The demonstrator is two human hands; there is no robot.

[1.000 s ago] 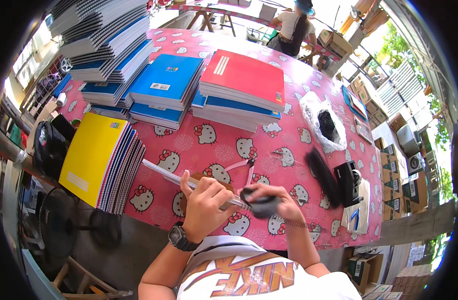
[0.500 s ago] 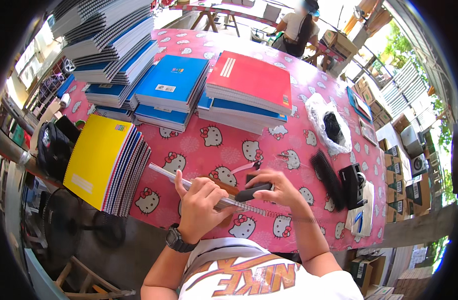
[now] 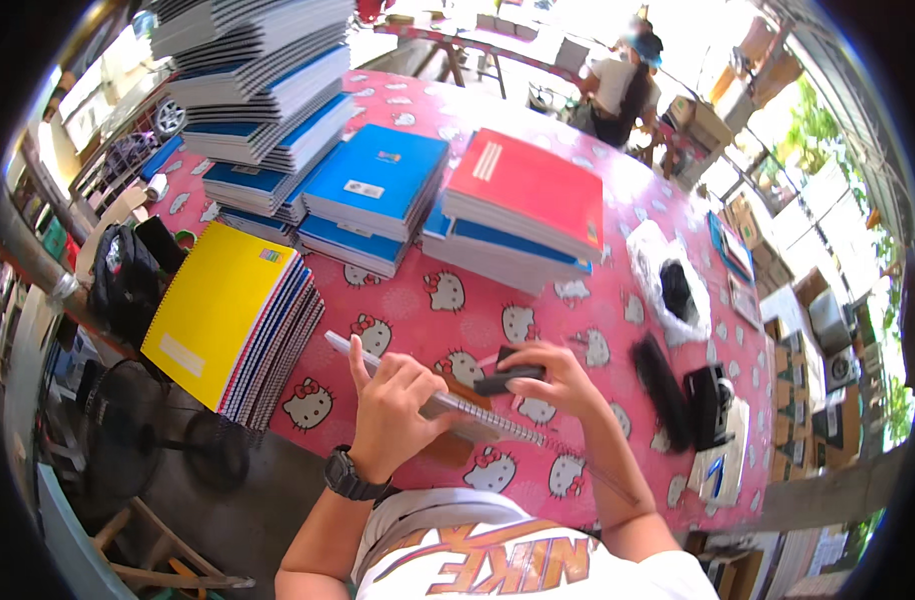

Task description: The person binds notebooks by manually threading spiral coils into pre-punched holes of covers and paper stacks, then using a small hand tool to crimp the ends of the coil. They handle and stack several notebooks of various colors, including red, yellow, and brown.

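My left hand [image 3: 396, 408] is closed around a notebook [image 3: 341, 344] held on edge over the near part of the table, its index finger raised. A spiral binding coil [image 3: 508, 424] runs along the notebook's edge and trails past its end toward my right forearm. My right hand [image 3: 556, 378] grips a black hand tool [image 3: 496, 383], whose exact kind I cannot make out, just above the coil. Under the hands lies a brown flat piece [image 3: 448, 452], partly hidden.
A yellow notebook stack [image 3: 223, 305] stands at the left. Behind are blue notebooks [image 3: 378, 180], red notebooks [image 3: 528, 185] and a tall pile [image 3: 268, 110]. At the right lie black coils [image 3: 663, 390], a black punch-like device [image 3: 710, 405] and a plastic bag [image 3: 646, 250]. Another person [image 3: 618, 85] sits far off.
The view has shifted, so the table's things appear farther right and mostly lower. Both hands keep their holds on the notebook and the black tool, with the tool turned slightly.
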